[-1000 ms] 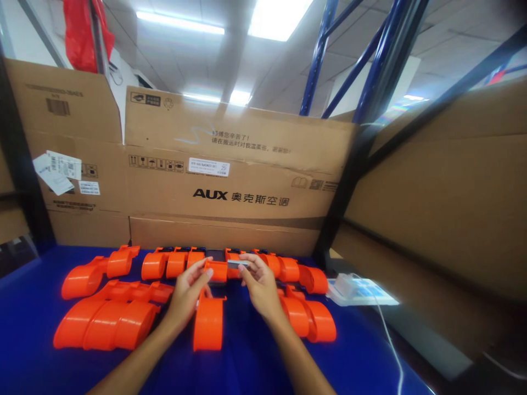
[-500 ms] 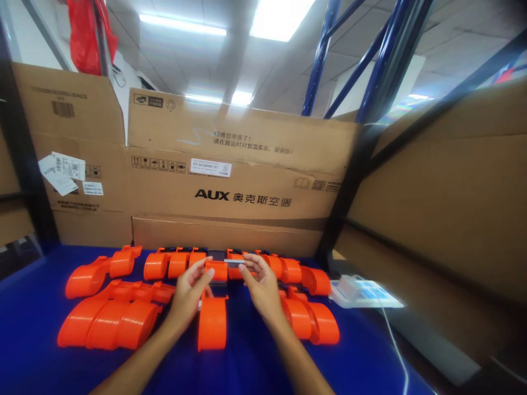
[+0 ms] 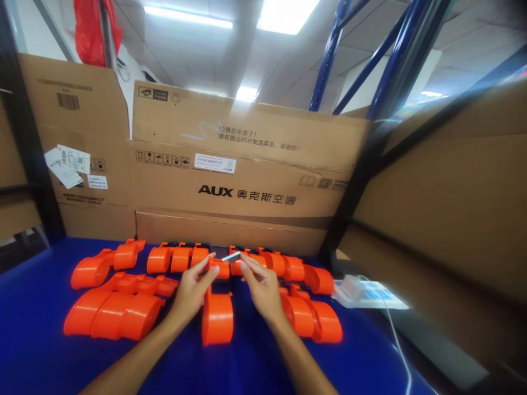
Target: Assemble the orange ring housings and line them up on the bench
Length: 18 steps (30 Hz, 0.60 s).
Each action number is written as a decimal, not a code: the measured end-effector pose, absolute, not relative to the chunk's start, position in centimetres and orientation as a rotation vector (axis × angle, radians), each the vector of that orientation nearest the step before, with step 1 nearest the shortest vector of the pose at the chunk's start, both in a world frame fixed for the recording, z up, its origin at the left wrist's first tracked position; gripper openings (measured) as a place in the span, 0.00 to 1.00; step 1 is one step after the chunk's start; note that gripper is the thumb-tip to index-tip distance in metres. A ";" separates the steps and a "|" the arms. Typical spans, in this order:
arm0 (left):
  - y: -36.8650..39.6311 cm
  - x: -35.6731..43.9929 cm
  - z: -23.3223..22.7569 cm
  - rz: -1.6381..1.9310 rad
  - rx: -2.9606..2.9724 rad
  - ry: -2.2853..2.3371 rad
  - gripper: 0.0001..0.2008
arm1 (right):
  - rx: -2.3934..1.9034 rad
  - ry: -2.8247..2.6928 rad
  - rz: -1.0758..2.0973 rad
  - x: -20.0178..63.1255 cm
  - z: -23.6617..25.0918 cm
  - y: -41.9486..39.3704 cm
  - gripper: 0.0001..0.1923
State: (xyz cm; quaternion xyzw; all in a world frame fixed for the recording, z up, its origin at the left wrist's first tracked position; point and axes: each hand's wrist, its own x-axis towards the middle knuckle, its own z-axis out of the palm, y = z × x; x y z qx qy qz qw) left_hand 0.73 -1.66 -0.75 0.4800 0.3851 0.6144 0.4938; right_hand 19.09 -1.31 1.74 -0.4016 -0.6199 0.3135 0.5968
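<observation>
Thumb and forefinger of my left hand [image 3: 193,288] are closed at the left edge of a small orange plastic part [image 3: 221,269], held over the table. My right hand [image 3: 260,282] pinches a small flat grey-and-white strip [image 3: 231,257] by its right end. The strip is tilted, its free left end lower and close to the orange part; whether they touch I cannot tell. Below, between my wrists, stands an orange curved band [image 3: 218,319]. Behind the held part is a dark flat object [image 3: 219,252], mostly covered.
More orange curved bands lie in rows on the blue table [image 3: 37,323], left [image 3: 109,315], right [image 3: 325,321] and along the back [image 3: 181,258]. A cardboard sheet [image 3: 247,219] forms the back wall. At right is a white-and-blue box [image 3: 381,293] with a white cable [image 3: 397,343].
The strip in my right hand was level and now slants, its right end raised. Both hands stay close together. The whole view has shifted slightly.
</observation>
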 end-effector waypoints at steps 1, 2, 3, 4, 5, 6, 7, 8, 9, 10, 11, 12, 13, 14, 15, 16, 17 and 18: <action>-1.7 0.7 -0.7 1.483 1.164 0.937 0.38 | -0.928 -1.442 0.740 19.1 1.7 -1.3 0.21; -1.8 0.7 -0.7 1.492 1.160 0.935 0.37 | -0.926 -1.441 0.751 19.0 1.7 -1.3 0.22; -1.9 0.8 -0.6 1.509 1.156 0.928 0.36 | -0.928 -1.435 0.759 19.0 1.7 -1.2 0.23; -1.9 0.8 -0.5 1.531 1.149 0.920 0.35 | -0.932 -1.427 0.763 19.0 1.6 -1.2 0.25; -2.0 0.8 -0.4 1.551 1.139 0.914 0.33 | -0.940 -1.417 0.763 18.9 1.6 -1.2 0.25; -2.1 0.9 -0.3 1.564 1.129 0.912 0.33 | -0.948 -1.407 0.759 18.9 1.6 -1.2 0.26; -2.1 0.9 -0.2 1.571 1.120 0.913 0.32 | -0.955 -1.395 0.754 18.9 1.6 -1.2 0.25; -2.2 1.0 -0.1 1.575 1.114 0.913 0.32 | -0.957 -1.386 0.750 18.9 1.6 -1.2 0.25; -2.2 1.0 -0.1 1.577 1.110 0.913 0.32 | -0.957 -1.379 0.751 18.8 1.6 -1.2 0.24; -2.2 1.1 -0.1 1.579 1.107 0.914 0.32 | -0.953 -1.374 0.756 18.8 1.6 -1.2 0.23; -2.1 1.1 -0.2 1.579 1.107 0.914 0.32 | -0.948 -1.371 0.763 18.9 1.7 -1.2 0.23; -2.1 1.1 -0.3 1.578 1.107 0.916 0.33 | -0.943 -1.368 0.770 18.9 1.7 -1.3 0.22; -2.0 1.0 -0.4 1.576 1.105 0.918 0.34 | -0.938 -1.365 0.778 18.9 1.7 -1.3 0.21; -2.0 1.0 -0.5 1.575 1.101 0.921 0.35 | -0.934 -1.361 0.784 18.9 1.7 -1.2 0.21; -1.9 1.0 -0.6 1.577 1.094 0.925 0.36 | -0.928 -1.358 0.790 18.9 1.7 -1.2 0.20; -1.8 1.0 -0.7 1.579 1.087 0.929 0.37 | -0.923 -1.359 0.798 18.8 1.6 -1.2 0.19; -1.8 1.0 -0.8 1.579 1.084 0.933 0.38 | -0.917 -1.364 0.807 18.8 1.6 -1.2 0.19; -1.8 1.0 -0.8 1.577 1.084 0.933 0.38 | -0.912 -1.372 0.816 18.7 1.5 -1.2 0.19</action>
